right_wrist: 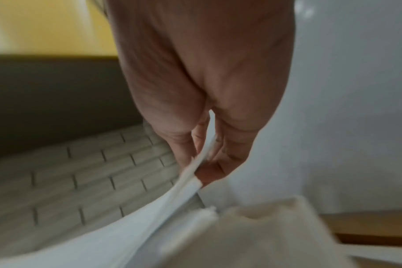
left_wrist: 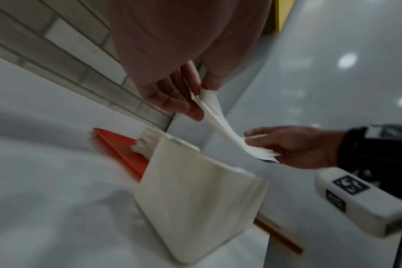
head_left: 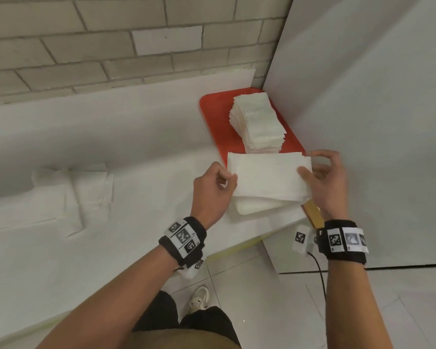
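Napkin: the thin paper napkin [head_left: 267, 172] is held in the air just above a loose napkin pile [head_left: 259, 207] at the corner of the bench [head_left: 111, 222].
Left grip: the left grip [head_left: 213, 195] pinches its left edge.
Right grip: the right grip [head_left: 330, 187] pinches its right edge.
Handling: probably light, limp and easily torn, so hold it by the edges.
Room: the orange tray [head_left: 212, 114] lies just behind, the wall panel [head_left: 363, 122] is close on the right, and the open room is to the left.

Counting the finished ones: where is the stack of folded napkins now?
In the head view the stack of folded napkins sits on the orange tray in the far right corner, just beyond the napkin held by the left hand and right hand.
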Demonstrator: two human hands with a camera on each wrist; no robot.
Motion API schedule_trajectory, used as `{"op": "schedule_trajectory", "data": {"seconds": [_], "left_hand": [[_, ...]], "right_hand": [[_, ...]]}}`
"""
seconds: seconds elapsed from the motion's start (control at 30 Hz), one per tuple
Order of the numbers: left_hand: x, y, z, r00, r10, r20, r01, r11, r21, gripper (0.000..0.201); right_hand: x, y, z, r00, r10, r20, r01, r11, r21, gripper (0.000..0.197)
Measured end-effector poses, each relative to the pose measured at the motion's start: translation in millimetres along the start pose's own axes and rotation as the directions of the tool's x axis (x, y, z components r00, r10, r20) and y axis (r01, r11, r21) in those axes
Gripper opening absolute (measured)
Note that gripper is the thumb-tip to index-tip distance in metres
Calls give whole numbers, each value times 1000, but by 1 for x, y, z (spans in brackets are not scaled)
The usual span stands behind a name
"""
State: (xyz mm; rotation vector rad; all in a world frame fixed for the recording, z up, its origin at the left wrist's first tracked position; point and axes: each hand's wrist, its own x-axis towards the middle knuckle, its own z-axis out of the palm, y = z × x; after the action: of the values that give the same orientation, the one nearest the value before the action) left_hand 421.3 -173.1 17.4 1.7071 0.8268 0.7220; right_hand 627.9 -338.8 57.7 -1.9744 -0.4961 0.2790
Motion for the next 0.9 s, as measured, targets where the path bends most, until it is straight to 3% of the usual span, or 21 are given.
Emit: {"op": "schedule_trajectory", "data": {"seconds": [0.1,0.23,0.37,0.43,0.47,0.53,0.6,0.7,0.77,0.83,0.9], "left_hand": [[1,-7,29,995,-22,98,9,991,132,19],[0,-9,34,980,5,201,-61,960,274,29],[11,-8,28,961,232,154,-278,818,503,25],[21,-2,40,906,339,252,-421,764,488,14],[25,-1,50,870,343,355,-483,739,470,8],[32,1,70,798,245,550,-540,696,474,7],[37,2,78,766,120,632,-537,659,527,15],[38,6,70,769,-56,637,-541,472,696,19],[33,9,66,775,-132,618,-537,378,754,34],[30,11,70,769,-154,621,-544,353,761,52],[32,15,77,740,-140,658,-580,363,730,56]], "right_hand": [[24,32,5,1000,2,30,7,958,-287,40],[29,45,17,996,-80,37,88,923,-376,30],[27,40,20,967,-253,24,231,837,-496,30],[20,27,28,929,-370,14,328,804,-496,22],[14,24,36,929,-363,77,348,783,-516,19],[2,25,53,937,-207,282,341,722,-602,23],[-3,34,59,931,-72,358,303,698,-648,26],[5,39,50,936,19,351,231,720,-654,30],[12,40,47,915,116,386,207,686,-698,41],[17,39,49,898,181,400,199,645,-738,56],[21,36,54,890,216,402,190,626,-756,66]]}}
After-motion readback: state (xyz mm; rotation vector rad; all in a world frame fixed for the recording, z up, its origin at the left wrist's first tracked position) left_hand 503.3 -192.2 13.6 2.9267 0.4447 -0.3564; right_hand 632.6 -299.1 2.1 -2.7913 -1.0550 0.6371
